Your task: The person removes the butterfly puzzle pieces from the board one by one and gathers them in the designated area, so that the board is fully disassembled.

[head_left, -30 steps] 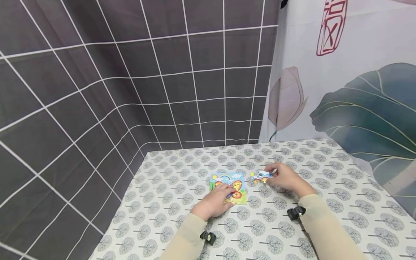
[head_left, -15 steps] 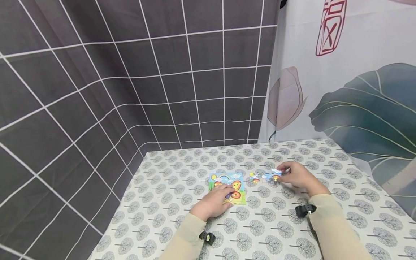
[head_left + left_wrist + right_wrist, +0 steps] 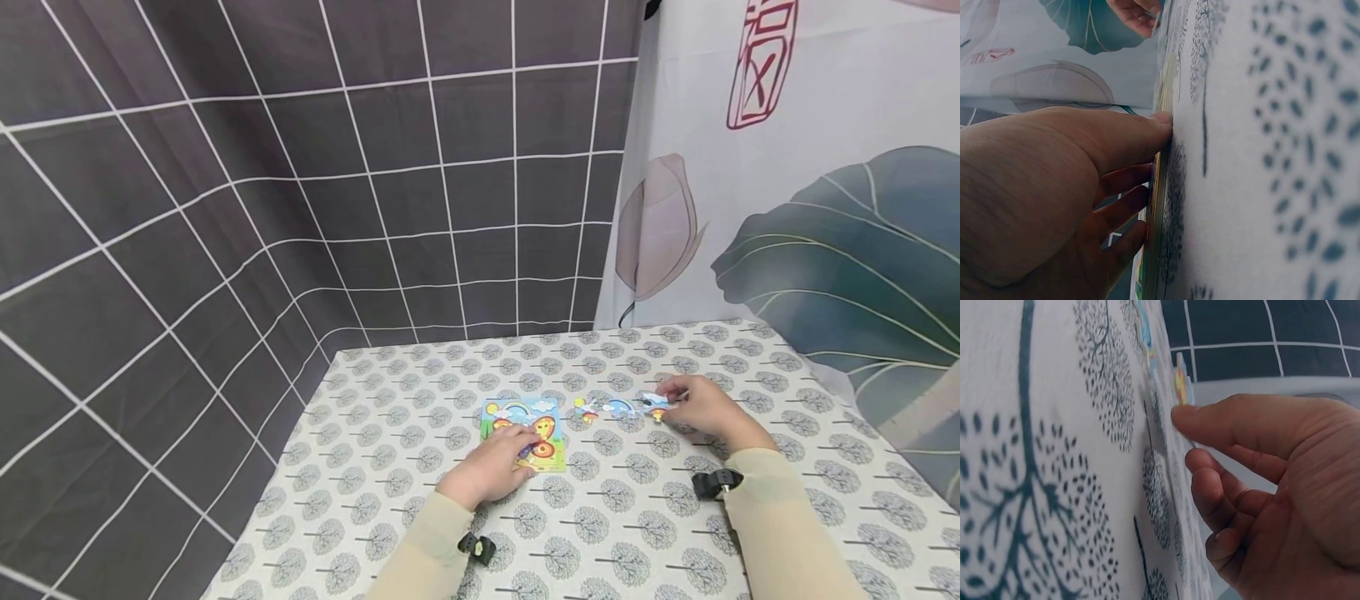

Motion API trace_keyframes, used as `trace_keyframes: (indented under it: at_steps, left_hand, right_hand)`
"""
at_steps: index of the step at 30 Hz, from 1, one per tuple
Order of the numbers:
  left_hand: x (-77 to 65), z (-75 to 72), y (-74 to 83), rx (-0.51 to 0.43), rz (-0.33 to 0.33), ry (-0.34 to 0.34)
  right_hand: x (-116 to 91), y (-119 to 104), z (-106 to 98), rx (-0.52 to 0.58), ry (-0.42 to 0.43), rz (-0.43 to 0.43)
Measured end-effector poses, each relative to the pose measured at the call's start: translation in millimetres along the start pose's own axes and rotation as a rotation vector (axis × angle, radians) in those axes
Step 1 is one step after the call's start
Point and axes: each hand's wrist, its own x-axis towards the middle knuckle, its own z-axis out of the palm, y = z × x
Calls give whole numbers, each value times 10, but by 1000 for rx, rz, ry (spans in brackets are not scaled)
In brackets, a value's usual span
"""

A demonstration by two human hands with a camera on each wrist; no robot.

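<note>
A flat jigsaw puzzle point(image 3: 536, 406) with an orange butterfly, sun and rainbow on it lies on the tablecloth. My left hand point(image 3: 491, 468) rests on its lower left part and hides it there. In the left wrist view the thumb of that hand point(image 3: 1041, 181) sits at the puzzle's edge, the fingers on its face. To the right, my right hand point(image 3: 707, 410) pinches a small jigsaw piece point(image 3: 655, 402) between thumb and fingers, close over the cloth; in the right wrist view this piece point(image 3: 1181, 386) shows beyond the thumb tip.
Between the puzzle and my right hand lie a piece with a blue rainbow point(image 3: 622, 407) and a piece with a yellow sun point(image 3: 586, 411). A dark grid curtain point(image 3: 480, 208) stands behind the table, a pale printed cloth point(image 3: 690, 108) at right.
My right hand has moved right with its jigsaw piece, away from the other pieces, which now lie apart in a row. The left hand stays on the puzzle.
</note>
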Motion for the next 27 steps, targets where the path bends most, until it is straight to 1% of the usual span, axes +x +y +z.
trace_keyframes:
  at_steps: [8,17,27]
  left_hand:
    - [-12,-6,18,-3,-6,-5]
    - [-16,4,18,-9,-30,-5]
    - [-15,24,4,-4,-5,36]
  right_hand:
    - [-21,89,1,0,-25,41]
    - [-24,108,0,7,-30,75]
    - [-24,104,-13,13,-26,59]
